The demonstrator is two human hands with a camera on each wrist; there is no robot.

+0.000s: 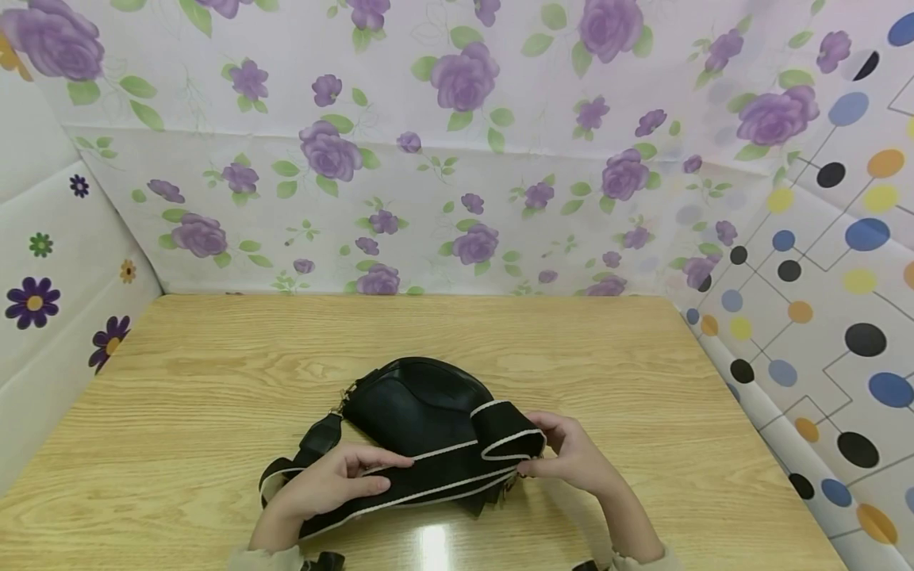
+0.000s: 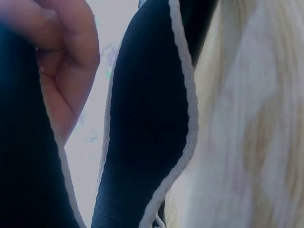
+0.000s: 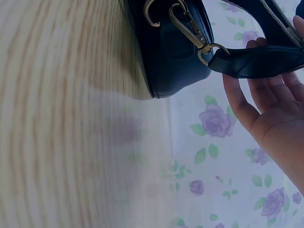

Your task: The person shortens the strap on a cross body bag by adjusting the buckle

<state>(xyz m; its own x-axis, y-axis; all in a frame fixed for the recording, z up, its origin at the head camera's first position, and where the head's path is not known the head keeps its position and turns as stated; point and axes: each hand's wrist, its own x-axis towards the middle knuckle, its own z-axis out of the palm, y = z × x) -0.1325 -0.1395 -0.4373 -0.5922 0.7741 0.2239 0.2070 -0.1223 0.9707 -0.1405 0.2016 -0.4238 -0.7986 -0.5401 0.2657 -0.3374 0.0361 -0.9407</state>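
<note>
Bag [image 1: 403, 408] of black colour rests on the wooden surface [image 1: 214, 373], in its front half and near the middle, just beyond the two hands. Its strap [image 1: 443, 472], wide and black with white edges, runs across the near side of the bag, from one hand to the other.

The left hand [image 1: 324, 484] holds the strap at the left: the thumb and the index finger lie over it, and in the left wrist view the other fingers [image 2: 78, 42] are bent behind it. The right hand [image 1: 578, 456] has its fingers around the strap at the right end of the bag, with the thumb at the near side, and so the gap is narrow. Beside this hand the strap turns back in a loop.

In the right wrist view, the leather end [image 3: 261, 62] of the strap lies across the fingers of the right hand, and it is joined to the bag by a gold clasp [image 3: 187, 29]. At the left, a black tab [image 1: 321, 434] also connects to the bag with gold metal.

Behind the surface hangs a cloth [image 1: 464, 79] with purple roses; the right wall [image 1: 785, 270] shows coloured dots.
</note>
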